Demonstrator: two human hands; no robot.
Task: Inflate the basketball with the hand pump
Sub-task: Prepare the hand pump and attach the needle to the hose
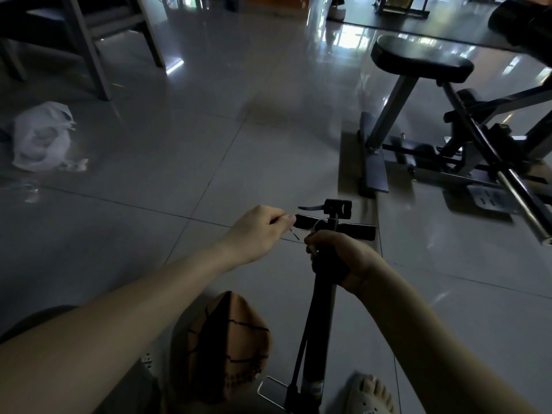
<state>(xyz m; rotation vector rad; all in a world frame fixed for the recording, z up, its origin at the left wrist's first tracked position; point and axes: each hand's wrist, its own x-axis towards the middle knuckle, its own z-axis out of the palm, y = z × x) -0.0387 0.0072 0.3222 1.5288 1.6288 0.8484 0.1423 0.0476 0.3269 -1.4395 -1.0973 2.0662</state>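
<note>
item: hand pump (319, 309), black, upright on the tiled floor (179, 162), foot plate (273, 389) flat beside a sandalled foot (369, 395). the t-handle (358, 231) is at the top, with the hose head and its lever (337, 207) just above it.

item: basketball (221, 348), brown, visibly caved in and slack. it lies on the floor just left of the pump's base, between the person's legs, with nothing connected to it.

item: hands. the right hand (343, 258) is wrapped tight round the top of the barrel. the left hand (260, 231) pinches a thin pin, apparently the inflation needle (294, 234), just beside the handle. too small to confirm the type.

item: surroundings. weight bench (421, 59) to the right, white plastic bag (41, 135) far left.

hazards, as judged:
- the needle is slim and lightly pinched, so a slip would drop it onto dim, glossy tile where it would be hard to find.
- seated crooked in the hose head, or with the lever not locked, it would leak or pop out under pressure.
- pushed dry or at an angle into the slack ball, it could bend or damage the valve. the valve's position cannot be made out.
- with no foot on the plate, the pump may tip once stroking begins.
</note>
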